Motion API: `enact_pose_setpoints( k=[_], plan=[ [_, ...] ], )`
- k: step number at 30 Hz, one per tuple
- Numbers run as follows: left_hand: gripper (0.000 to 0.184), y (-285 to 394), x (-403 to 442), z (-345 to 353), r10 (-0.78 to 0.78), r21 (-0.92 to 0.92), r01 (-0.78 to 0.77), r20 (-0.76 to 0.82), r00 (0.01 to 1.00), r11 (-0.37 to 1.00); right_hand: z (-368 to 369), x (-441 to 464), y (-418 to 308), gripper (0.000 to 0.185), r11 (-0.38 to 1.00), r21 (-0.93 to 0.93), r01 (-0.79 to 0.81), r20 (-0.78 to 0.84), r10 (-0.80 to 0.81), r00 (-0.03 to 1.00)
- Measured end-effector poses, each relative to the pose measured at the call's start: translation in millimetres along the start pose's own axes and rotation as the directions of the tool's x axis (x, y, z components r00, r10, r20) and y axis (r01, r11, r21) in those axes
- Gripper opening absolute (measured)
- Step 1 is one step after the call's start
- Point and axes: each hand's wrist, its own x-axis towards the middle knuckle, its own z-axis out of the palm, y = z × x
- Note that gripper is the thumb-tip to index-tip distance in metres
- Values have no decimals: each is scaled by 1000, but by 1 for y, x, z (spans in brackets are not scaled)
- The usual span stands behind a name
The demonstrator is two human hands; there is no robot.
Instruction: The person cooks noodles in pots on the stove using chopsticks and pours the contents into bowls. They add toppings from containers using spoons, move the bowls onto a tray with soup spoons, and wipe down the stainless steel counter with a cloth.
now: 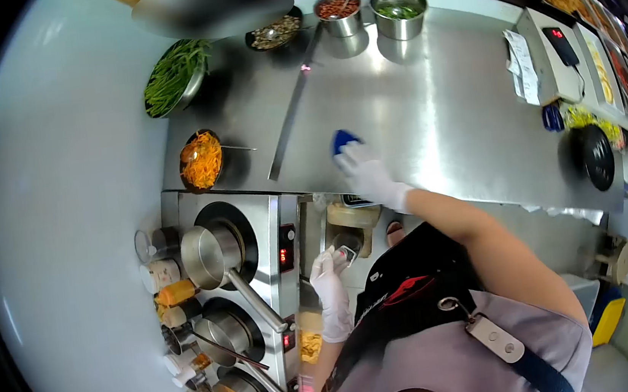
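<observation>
My right hand (365,171), in a white glove, presses a folded blue cloth (344,140) flat against the steel counter (395,95). The fingers cover part of the cloth. Lower down, in front of the counter's edge, my left hand (328,279) is gloved too, with its fingers curled. By its fingertips shows a small clear object with a bit of red (347,253); its kind is too small to tell. To the left of the cloth, a bowl of shredded carrot (201,160) with a utensil in it stands on the counter.
Pots (209,257) stand on burners at the left, handles pointing toward me. Along the back are a bowl of green vegetables (177,76), a bowl of sliced pale food (276,33) and two steel pots (401,24). A black lid or dish (598,157) stands at the right edge.
</observation>
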Motion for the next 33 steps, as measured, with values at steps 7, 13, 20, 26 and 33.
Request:
enact_pose_setpoints(
  k=[7, 13, 20, 26, 33],
  plan=[
    [24, -5, -3, -19, -23, 42, 23, -19, 1000, 999, 81, 15, -48, 50, 982, -41, 184, 192, -173, 966],
    [27, -2, 5, 17, -27, 149, 0, 180, 983, 989, -27, -66, 19, 41, 997, -66, -45, -7, 45, 999],
    [27, -27, 6, 124, -123, 282, -13, 459, 880, 959, -202, -238, 144, 52, 802, -275, -530, -237, 477, 846],
    [27, -49, -51, 262, -173, 373, -79, 594, 785, 925, -324, -408, 233, 30, 447, -121, -887, -632, 654, 416],
    [27, -83, -137, 387, -286, 488, -131, 685, 670, 863, -418, -483, 311, 41, 386, -110, -916, -690, 634, 350]
  ],
)
